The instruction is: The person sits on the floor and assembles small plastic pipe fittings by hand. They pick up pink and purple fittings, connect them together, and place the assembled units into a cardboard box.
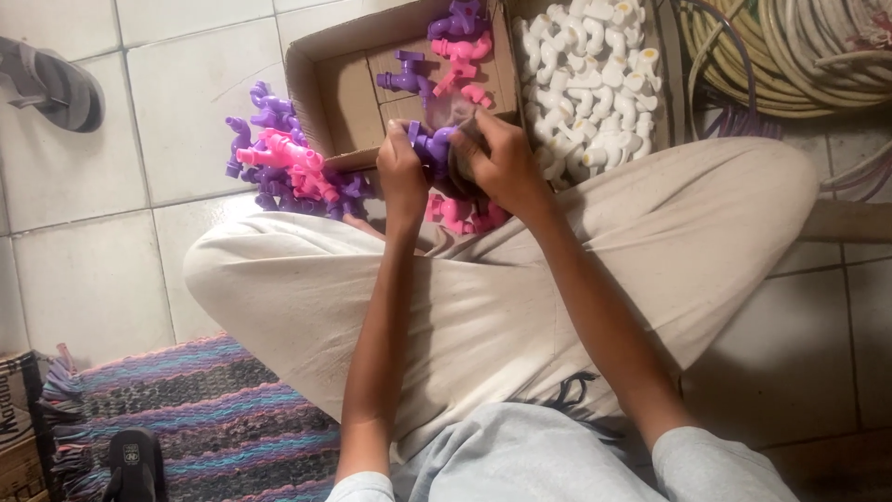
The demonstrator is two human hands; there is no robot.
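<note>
My left hand (401, 172) and my right hand (499, 163) meet above my crossed legs, both gripping one purple plastic tap (431, 146). The right hand's fingers are blurred over the tap's end. Just beyond the hands stands a cardboard box (321, 88) holding a few purple and pink taps (452, 42). A pile of purple and pink taps (283, 163) lies on the tiles left of my hands. More pink taps (460, 214) lie under my hands beside my leg.
A heap of white plastic tap parts (590, 70) sits right of the box. Coiled hoses (790, 51) fill the top right. A sandal (56, 84) lies at the top left, a striped woven rug (204, 418) at the bottom left.
</note>
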